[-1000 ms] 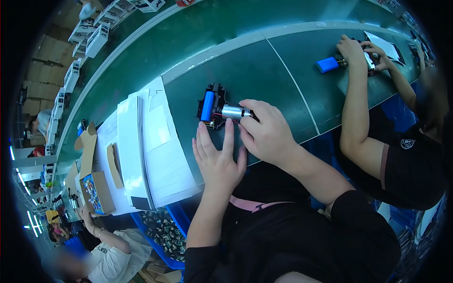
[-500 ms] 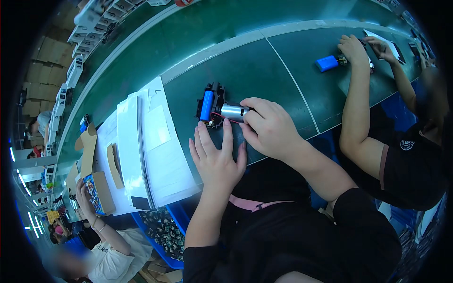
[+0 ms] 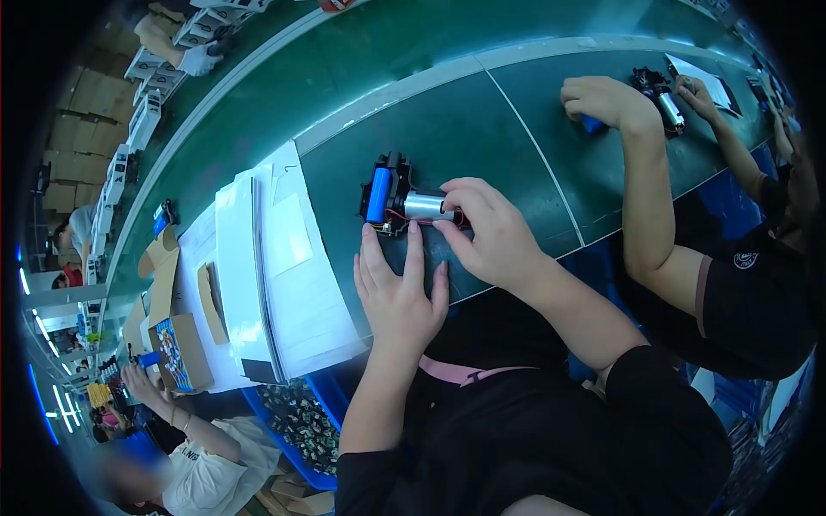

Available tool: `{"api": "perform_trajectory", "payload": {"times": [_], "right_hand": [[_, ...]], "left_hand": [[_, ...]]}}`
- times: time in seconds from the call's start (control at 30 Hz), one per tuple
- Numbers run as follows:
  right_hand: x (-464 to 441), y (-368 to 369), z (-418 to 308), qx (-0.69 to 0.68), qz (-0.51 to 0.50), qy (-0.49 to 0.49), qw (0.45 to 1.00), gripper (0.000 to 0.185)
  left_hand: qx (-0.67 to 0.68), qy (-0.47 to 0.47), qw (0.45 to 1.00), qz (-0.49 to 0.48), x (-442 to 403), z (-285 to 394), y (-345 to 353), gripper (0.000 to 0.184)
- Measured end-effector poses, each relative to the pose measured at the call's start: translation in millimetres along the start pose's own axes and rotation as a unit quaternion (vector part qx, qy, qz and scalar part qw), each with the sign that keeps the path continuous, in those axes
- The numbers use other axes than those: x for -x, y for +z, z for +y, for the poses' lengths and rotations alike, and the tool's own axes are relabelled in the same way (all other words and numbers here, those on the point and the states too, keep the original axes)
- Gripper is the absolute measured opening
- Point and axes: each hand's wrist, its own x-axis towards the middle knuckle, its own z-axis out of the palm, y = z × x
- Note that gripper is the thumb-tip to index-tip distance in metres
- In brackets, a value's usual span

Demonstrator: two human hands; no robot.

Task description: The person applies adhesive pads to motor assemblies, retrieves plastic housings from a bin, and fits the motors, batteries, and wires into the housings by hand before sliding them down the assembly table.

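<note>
A black housing (image 3: 396, 182) lies on the green table, with a blue cylinder (image 3: 378, 196) along its left part. A silver motor (image 3: 424, 205) extends from its right side, and thin red wires run beside it. My left hand (image 3: 397, 297) has its fingers spread, the fingertips touching the housing's lower edge and the wires. My right hand (image 3: 490, 228) grips the right end of the motor between thumb and fingers.
Papers and a white binder (image 3: 241, 267) lie to the left, beside an open cardboard box (image 3: 181, 353) of small parts. Below is a blue bin (image 3: 301, 421) of small pieces. A co-worker's hand (image 3: 607, 101) covers a blue part at right; another co-worker sits lower left.
My hands have barely moved. The right co-worker's hand has shifted left onto the blue part, uncovering a similar housing. The lower-left co-worker's hand has moved off the box. A gloved hand appears top left.
</note>
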Motion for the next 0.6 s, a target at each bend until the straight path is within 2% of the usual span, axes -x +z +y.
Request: {"api": "perform_trajectory", "payload": {"times": [0.03,0.23,0.33,0.43,0.53,0.6], "right_hand": [[0,-1,0,-0.041,-0.012,0.045,0.998,0.029],[-2,-9,4,0.003,-0.046,0.042,0.998,0.042],[-7,-19,5,-0.011,-0.085,0.04,0.995,0.04],[-8,-25,20,-0.088,-0.1,0.001,0.991,0.038],[-5,-21,19,-0.065,-0.078,-0.019,0.995,0.037],[-5,-17,11,-0.068,-0.056,0.014,0.996,0.034]], "left_hand": [[0.001,-0.001,1.0,0.001,0,0,0,0.062],[0.012,0.022,1.0,-0.003,-3,0,-3,0.064],[0.0,0.018,1.0,-0.014,-4,2,-5,0.063],[0.008,0.012,1.0,-0.016,-4,2,-4,0.063],[0.01,0.011,1.0,-0.012,-4,2,-2,0.062],[0.019,0.01,1.0,-0.012,-5,2,-2,0.063]]}}
